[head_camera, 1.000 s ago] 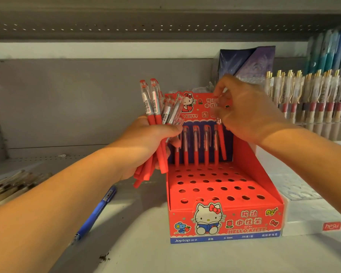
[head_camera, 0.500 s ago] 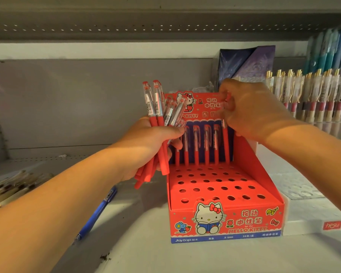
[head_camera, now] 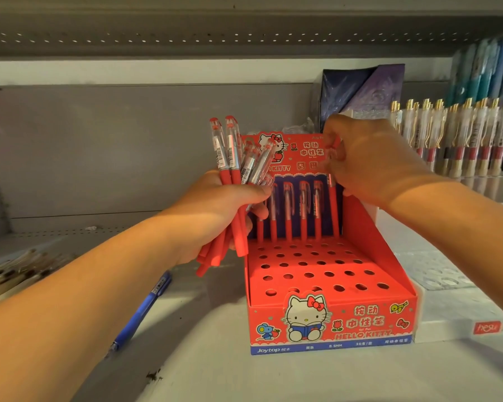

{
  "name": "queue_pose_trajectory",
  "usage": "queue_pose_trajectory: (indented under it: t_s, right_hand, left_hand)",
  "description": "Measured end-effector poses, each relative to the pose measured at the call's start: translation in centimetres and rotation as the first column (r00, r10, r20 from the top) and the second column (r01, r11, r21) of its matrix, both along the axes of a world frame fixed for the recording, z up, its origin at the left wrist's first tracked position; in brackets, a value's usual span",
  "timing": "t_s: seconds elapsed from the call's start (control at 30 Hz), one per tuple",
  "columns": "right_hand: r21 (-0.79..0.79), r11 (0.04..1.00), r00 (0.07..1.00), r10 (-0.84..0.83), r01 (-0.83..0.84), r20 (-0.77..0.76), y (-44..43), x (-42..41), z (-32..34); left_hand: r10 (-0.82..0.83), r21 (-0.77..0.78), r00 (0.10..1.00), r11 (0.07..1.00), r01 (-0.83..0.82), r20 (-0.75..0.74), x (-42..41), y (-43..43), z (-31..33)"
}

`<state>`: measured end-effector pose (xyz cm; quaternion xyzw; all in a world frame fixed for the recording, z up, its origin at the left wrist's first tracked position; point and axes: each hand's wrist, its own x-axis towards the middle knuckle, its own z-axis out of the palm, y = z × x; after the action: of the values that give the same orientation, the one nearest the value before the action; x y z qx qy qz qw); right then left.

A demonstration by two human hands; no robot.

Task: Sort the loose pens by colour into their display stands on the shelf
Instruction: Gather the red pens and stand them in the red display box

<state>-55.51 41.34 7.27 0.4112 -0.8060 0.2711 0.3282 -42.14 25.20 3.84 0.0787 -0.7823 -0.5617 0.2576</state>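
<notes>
A red Hello Kitty display stand (head_camera: 328, 323) sits on the shelf in the middle. Several red pens (head_camera: 302, 210) stand in its back row of holes; the rows in front are empty holes. My left hand (head_camera: 215, 210) grips a bundle of red pens (head_camera: 230, 158) just left of the stand. My right hand (head_camera: 369, 161) pinches the top of one red pen (head_camera: 334, 210) that stands upright at the right end of the back row. Left of the stand, a loose blue pen (head_camera: 144, 311) lies on the shelf.
A rack of gold-clipped pens (head_camera: 459, 140) stands at the right, with blue-green pens (head_camera: 488, 74) above it. A dark purple packet (head_camera: 360, 88) leans behind the stand. A pile of loose pens (head_camera: 15, 274) lies at far left. A white box (head_camera: 462, 323) abuts the stand's right side.
My right hand has brought its red pen from a slant to upright and down at the right end of the back row. The left hand holds its bundle almost still.
</notes>
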Motion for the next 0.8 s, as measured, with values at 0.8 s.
queue_pose_trajectory:
  t_s: [0.8]
  right_hand:
    - [0.306,0.910,0.960,-0.272,0.280,-0.070,0.01,-0.01,0.51]
  left_hand:
    - [-0.123,-0.041,0.992,0.992,0.123,-0.001,0.19,0.37,-0.49]
